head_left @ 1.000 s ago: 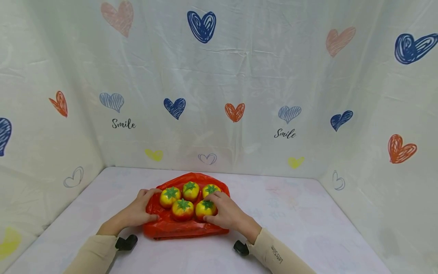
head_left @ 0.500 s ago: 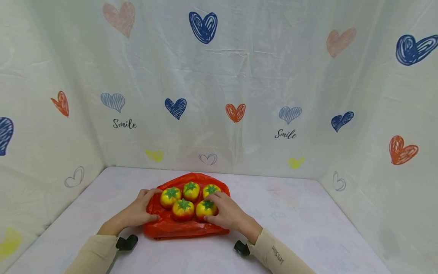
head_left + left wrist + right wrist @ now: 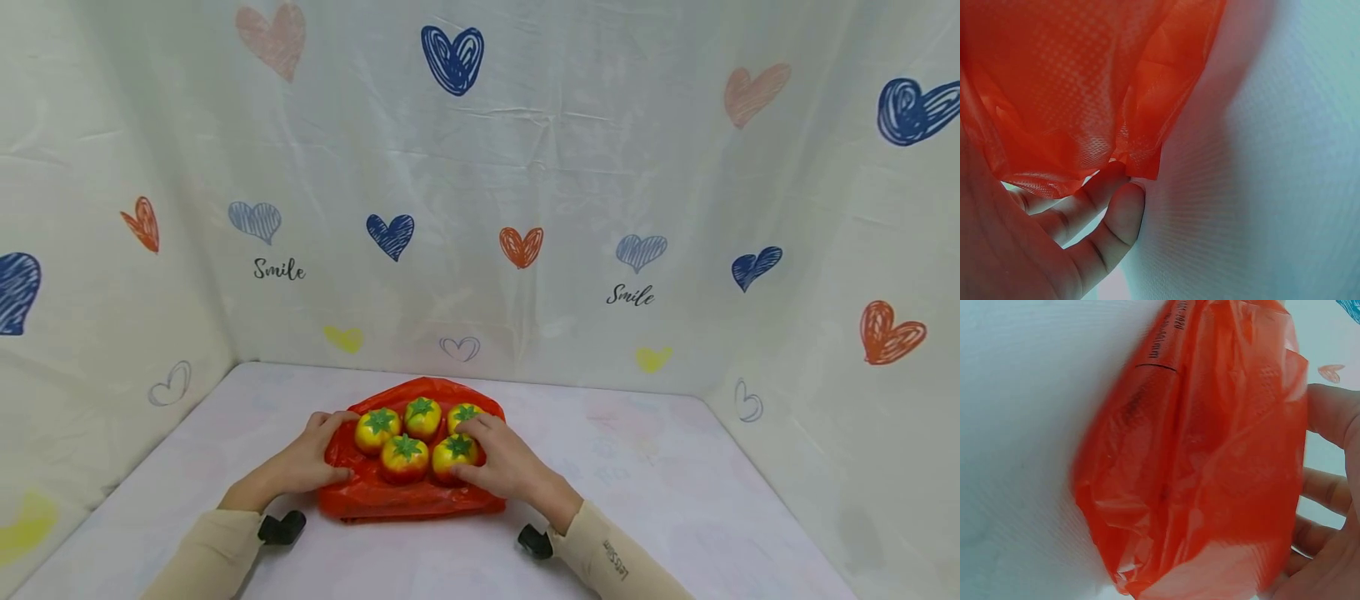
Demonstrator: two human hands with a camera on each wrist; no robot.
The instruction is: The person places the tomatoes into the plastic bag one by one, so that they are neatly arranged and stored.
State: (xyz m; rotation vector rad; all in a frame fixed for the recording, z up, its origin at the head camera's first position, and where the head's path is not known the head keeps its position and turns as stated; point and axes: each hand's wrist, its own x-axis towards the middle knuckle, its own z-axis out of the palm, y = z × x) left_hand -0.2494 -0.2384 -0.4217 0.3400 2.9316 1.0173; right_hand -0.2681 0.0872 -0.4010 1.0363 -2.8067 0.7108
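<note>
A red plastic bag lies on the table with its mouth spread wide. Several yellow-and-red tomatoes with green star-shaped tops sit in it. My left hand grips the bag's left side, index finger along the rim and thumb in front; in the left wrist view its lower fingers curl by the bag's bottom edge. My right hand reaches over the right rim and holds the front right tomato, thumb in front and fingers behind. In the right wrist view, the bag's side hides those fingertips.
The white table extends around the bag on all sides. A pale curtain printed with hearts stands behind the table and along both sides. A black wrist mount sits below each hand.
The head view has shifted slightly, so the scene sits a little further right. Both hands, the bag and the tomatoes keep their places relative to one another.
</note>
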